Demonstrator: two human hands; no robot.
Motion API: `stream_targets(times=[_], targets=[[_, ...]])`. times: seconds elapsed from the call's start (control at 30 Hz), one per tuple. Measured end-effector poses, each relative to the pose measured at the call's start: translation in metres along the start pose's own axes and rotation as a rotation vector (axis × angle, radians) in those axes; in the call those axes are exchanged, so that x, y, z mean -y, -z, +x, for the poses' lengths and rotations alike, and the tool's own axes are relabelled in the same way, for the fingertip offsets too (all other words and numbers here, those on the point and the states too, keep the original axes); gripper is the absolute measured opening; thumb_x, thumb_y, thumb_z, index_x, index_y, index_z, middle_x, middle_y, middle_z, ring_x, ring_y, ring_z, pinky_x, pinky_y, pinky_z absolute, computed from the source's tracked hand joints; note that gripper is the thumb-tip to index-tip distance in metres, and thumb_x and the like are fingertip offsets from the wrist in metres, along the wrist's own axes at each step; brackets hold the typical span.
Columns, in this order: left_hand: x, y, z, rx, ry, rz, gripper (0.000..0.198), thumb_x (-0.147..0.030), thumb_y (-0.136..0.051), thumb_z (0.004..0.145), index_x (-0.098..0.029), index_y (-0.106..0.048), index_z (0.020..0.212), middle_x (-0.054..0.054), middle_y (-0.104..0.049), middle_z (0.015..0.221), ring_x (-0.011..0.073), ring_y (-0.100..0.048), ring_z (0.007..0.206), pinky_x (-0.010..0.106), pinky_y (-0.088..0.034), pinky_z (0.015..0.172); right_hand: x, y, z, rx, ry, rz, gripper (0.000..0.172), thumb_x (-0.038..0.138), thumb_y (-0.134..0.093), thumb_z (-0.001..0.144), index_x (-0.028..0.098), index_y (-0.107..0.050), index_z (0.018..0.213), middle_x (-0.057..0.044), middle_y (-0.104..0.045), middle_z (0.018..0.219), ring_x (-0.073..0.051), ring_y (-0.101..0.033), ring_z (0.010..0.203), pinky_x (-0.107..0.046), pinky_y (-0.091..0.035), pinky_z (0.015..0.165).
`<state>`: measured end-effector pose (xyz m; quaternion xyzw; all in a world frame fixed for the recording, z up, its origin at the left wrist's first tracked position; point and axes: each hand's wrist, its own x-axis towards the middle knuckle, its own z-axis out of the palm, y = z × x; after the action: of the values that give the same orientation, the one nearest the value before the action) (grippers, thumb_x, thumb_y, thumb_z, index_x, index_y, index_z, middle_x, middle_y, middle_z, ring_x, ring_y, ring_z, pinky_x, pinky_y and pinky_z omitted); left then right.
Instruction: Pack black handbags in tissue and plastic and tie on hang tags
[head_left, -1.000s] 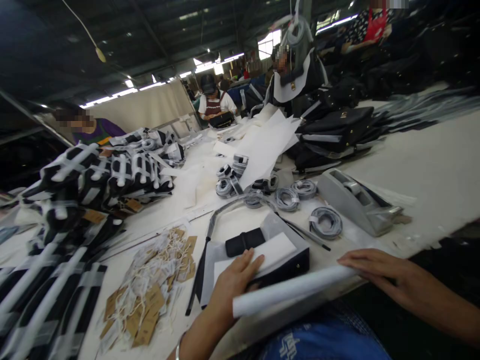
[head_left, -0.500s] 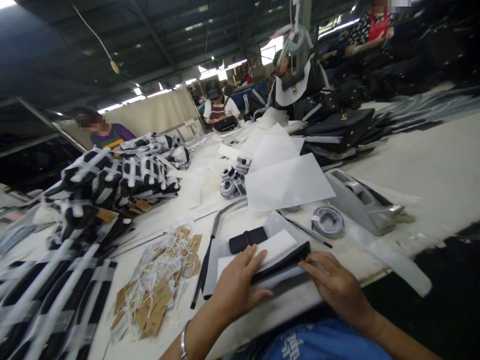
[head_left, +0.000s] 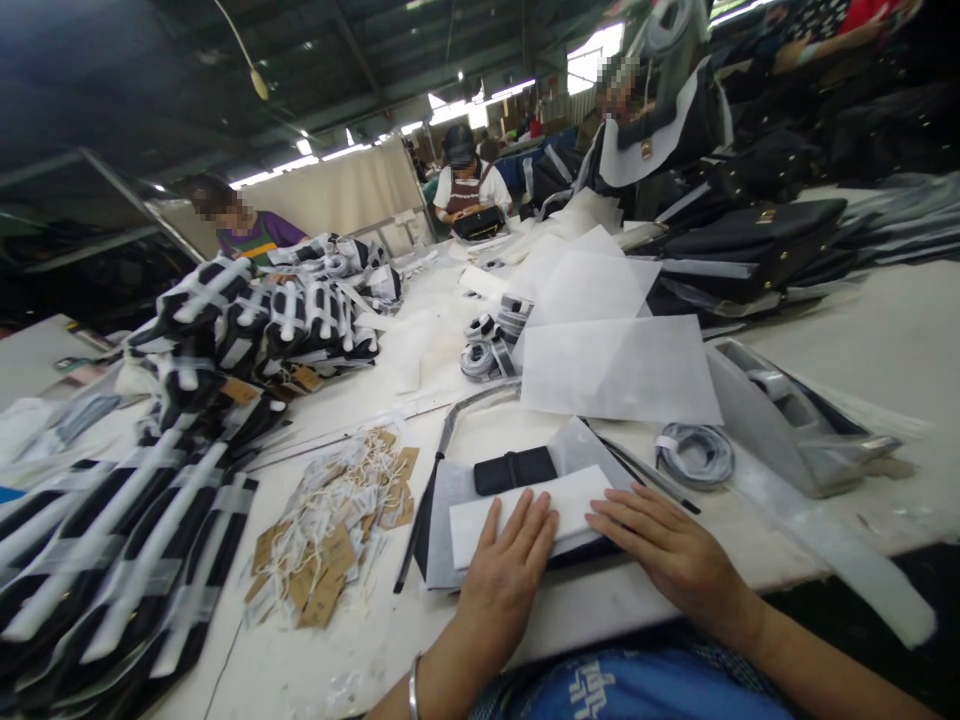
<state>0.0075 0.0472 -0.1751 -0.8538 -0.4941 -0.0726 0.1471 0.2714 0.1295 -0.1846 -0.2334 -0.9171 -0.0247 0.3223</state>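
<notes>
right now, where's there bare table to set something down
Most room: right-hand tabletop, bordered by the tape dispenser and stacked black bags. A smaller patch lies between the cardboard tags and bracelet. Crowded: far middle, with white sheets; left, with wrapped bags; around the left hand and right hand.

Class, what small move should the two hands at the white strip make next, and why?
Probably steady the white strip with the left hand and smooth its right end with the right hand: the left fingers lie on its middle, and the right fingers are at that end.
</notes>
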Motion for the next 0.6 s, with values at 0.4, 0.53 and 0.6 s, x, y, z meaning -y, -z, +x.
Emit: stream_targets(times=[0.4,0.53,0.6], targets=[[-0.022,-0.02,-0.001,-0.227,0.141,0.036,0.062,-0.004,-0.04,0.095,-0.024,-0.038,0.154,0.008,-0.043,0.158,0.0291,-0.039,0.146,0.051,-0.046,0.112,0.0,0.008,-0.009,-0.07,-0.016,0.035,0.054,0.002,-0.053,0.094,0.026,-0.056,0.142,-0.004,-0.068,0.132,-0.02,-0.058,0.13,-0.041,-0.046,0.115],[-0.019,-0.025,-0.003,-0.208,0.128,0.038,0.068,0.0,-0.039,0.092,-0.024,-0.035,0.155,0.007,-0.04,0.16,0.0293,-0.039,0.146,0.05,-0.048,0.111,0.009,0.021,-0.035,-0.204,-0.392,0.07,0.042,0.016,-0.059,0.095,0.028,-0.061,0.135,-0.005,-0.071,0.127,-0.023,-0.067,0.117,-0.035,-0.058,0.101],[-0.019,-0.026,-0.004,-0.218,0.139,0.036,0.073,0.002,-0.039,0.089,-0.026,-0.034,0.156,0.006,-0.039,0.16,0.0286,-0.039,0.147,0.05,-0.048,0.111,0.014,0.022,-0.049,-0.207,-0.613,0.147,0.04,0.026,-0.058,0.097,0.027,-0.057,0.137,-0.005,-0.074,0.119,-0.021,-0.074,0.101,-0.028,-0.064,0.086]])
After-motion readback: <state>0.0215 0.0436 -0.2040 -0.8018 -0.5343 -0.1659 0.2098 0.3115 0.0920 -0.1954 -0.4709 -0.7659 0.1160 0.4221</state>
